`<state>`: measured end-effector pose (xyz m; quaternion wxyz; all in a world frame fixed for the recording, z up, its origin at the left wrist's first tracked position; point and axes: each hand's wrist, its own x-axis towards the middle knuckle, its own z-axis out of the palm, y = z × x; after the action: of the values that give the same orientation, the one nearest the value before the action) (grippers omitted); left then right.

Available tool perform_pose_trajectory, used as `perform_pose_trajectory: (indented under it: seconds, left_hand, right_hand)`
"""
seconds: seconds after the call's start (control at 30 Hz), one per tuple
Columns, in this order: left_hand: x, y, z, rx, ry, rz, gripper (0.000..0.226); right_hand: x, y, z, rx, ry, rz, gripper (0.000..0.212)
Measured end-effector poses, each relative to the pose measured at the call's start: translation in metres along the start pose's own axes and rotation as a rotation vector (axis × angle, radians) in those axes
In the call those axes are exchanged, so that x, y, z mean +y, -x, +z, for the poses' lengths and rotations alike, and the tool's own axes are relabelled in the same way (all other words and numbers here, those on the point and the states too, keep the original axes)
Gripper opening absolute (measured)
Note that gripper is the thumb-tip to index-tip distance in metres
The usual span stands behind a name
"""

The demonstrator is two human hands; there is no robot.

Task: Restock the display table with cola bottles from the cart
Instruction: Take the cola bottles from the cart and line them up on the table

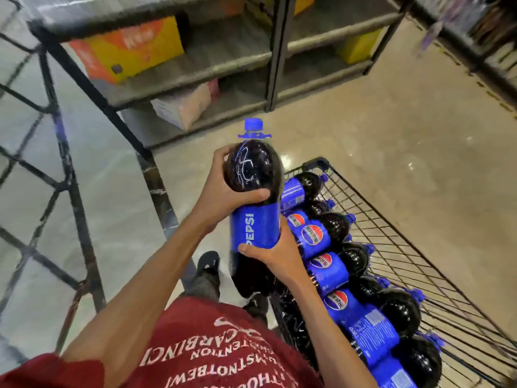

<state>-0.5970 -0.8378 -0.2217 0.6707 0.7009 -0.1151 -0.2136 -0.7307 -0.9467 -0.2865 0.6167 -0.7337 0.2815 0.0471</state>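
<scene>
I hold one large cola bottle [253, 191] with a blue label and blue cap, roughly upright in front of me, above the cart's near edge. My left hand [223, 189] grips its dark shoulder from the left. My right hand [275, 252] grips it lower, fingers wrapped round the bottom of the label. In the wire cart [397, 236] to the right lie several more cola bottles [330, 264] on their sides, caps pointing right.
A black metal frame with a glossy grey top [92, 163] stands close at the left. Grey shelving [237, 60] with orange and yellow boxes [126, 49] lies ahead. Beige floor [391, 130] stretches to the right. My feet show below the bottle.
</scene>
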Motion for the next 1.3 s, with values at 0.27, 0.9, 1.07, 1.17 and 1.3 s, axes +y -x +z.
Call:
perform_pose_trajectory:
  seconds: [0.27, 0.9, 1.07, 1.17, 1.3]
  left_hand:
    - [0.021, -0.031, -0.113, 0.164, 0.08, 0.077, 0.103]
    - [0.065, -0.137, -0.333, 0.332, 0.0, 0.197, 0.101]
    - [0.075, -0.196, -0.351, 0.33, -0.025, 0.208, 0.102]
    - [0.081, -0.243, -0.356, 0.326, -0.04, 0.227, 0.103]
    - [0.095, -0.31, -0.357, 0.306, -0.045, 0.232, 0.106]
  right_hand:
    - [-0.078, -0.053, 0.076, -0.105, 0.151, -0.111, 0.087]
    - [-0.215, -0.195, 0.25, -0.269, 0.137, -0.244, 0.087]
    - [-0.24, -0.251, 0.26, -0.269, 0.114, -0.246, 0.09]
    - [-0.256, -0.293, 0.258, -0.254, 0.103, -0.251, 0.091]
    - [-0.284, -0.353, 0.247, -0.246, 0.083, -0.26, 0.089]
